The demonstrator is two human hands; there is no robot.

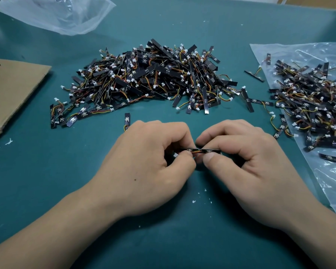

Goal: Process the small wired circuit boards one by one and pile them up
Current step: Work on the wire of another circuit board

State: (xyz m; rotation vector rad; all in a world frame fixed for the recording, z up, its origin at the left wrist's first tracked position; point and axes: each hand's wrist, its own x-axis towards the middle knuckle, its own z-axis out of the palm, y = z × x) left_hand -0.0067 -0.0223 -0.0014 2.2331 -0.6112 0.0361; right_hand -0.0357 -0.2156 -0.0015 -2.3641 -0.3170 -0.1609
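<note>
Both hands, the left hand (144,162) and the right hand (246,162), are pinching one wired circuit board (200,151) with curled fingers (209,141), just above the tabletop (47,181), near the big pile (149,78).

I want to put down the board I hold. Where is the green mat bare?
Bare mat lies left of the left hand, up to the cardboard, and between the forearms. Only a thin strip parts the right hand from the big pile. Crowded: the big pile and the second pile on the plastic sheet at right.
</note>
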